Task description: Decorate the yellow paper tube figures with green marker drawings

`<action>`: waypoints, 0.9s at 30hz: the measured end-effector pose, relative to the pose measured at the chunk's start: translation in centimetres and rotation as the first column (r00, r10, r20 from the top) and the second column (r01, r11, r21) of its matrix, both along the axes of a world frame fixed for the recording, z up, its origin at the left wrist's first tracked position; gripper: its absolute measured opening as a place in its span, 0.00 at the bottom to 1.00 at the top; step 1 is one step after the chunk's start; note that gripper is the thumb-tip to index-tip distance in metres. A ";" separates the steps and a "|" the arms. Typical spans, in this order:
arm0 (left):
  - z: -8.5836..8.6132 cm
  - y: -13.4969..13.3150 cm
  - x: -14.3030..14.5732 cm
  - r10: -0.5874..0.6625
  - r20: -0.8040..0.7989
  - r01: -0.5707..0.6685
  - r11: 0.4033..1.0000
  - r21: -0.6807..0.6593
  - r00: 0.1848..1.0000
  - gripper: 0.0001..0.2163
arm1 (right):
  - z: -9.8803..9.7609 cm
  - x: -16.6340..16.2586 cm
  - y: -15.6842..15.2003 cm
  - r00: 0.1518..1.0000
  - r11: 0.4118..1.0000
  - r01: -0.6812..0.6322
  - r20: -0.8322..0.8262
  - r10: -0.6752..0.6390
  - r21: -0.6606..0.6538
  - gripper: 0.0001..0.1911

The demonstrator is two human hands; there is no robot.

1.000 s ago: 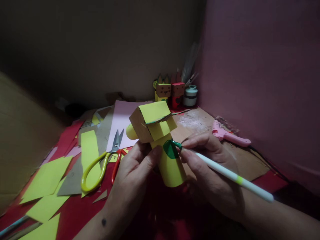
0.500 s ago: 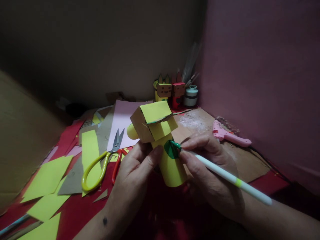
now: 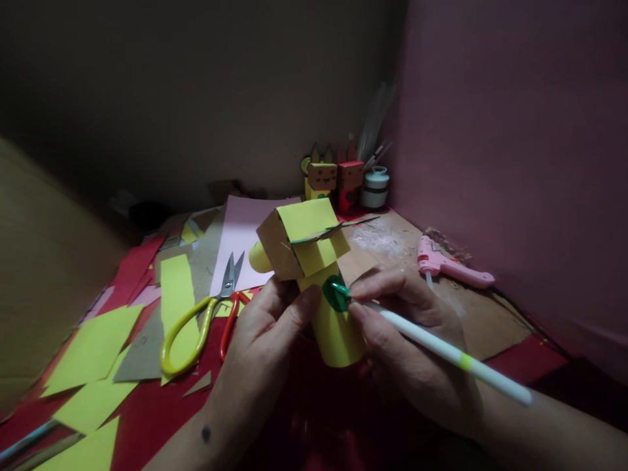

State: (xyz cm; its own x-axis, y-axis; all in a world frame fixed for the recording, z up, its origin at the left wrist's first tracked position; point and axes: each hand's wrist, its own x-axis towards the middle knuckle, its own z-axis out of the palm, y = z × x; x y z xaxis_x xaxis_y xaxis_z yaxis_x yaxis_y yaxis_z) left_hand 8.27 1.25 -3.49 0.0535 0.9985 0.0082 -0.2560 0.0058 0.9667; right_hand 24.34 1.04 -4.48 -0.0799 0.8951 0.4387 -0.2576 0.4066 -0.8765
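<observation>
My left hand (image 3: 272,327) is closed around a yellow paper figure (image 3: 338,337), with the thumb pressed on its tube-shaped body. The figure has a box head of cardboard and yellow paper, tilted toward the left. On the body is a dark green patch (image 3: 334,297), its outline partly hidden. My right hand (image 3: 407,327) pinches a white marker (image 3: 441,343) with a yellow band near its back end. The marker's green tip (image 3: 341,290) touches the green patch.
Scissors (image 3: 228,288) with one yellow and one red handle lie left, among yellow paper pieces (image 3: 95,347) and cardboard scraps. A pink glue gun (image 3: 454,265) rests right. Behind stand two animal figures, one yellow (image 3: 321,176), one red (image 3: 350,175), beside a pale jar (image 3: 375,188).
The marker tip has shifted slightly within the green patch, and my right hand has moved a little left with it. The left hand still holds the figure in nearly the same place.
</observation>
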 end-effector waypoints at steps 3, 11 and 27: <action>0.0 0.0 0.0 -0.002 -0.009 0.002 1.000 -0.002 1.000 0.20 | 0.1 -0.1 0.1 1.000 1.000 -0.024 0.000 0.024 0.006 0.06; -0.1 0.2 -0.1 -0.003 0.007 0.003 1.000 0.015 1.000 0.16 | 0.3 0.1 0.0 0.999 0.999 -0.048 0.003 0.048 0.008 0.06; 0.3 -0.1 0.0 0.004 0.015 -0.005 1.000 0.012 1.000 0.18 | 0.1 0.3 0.1 0.998 0.998 0.040 0.040 -0.042 0.047 0.06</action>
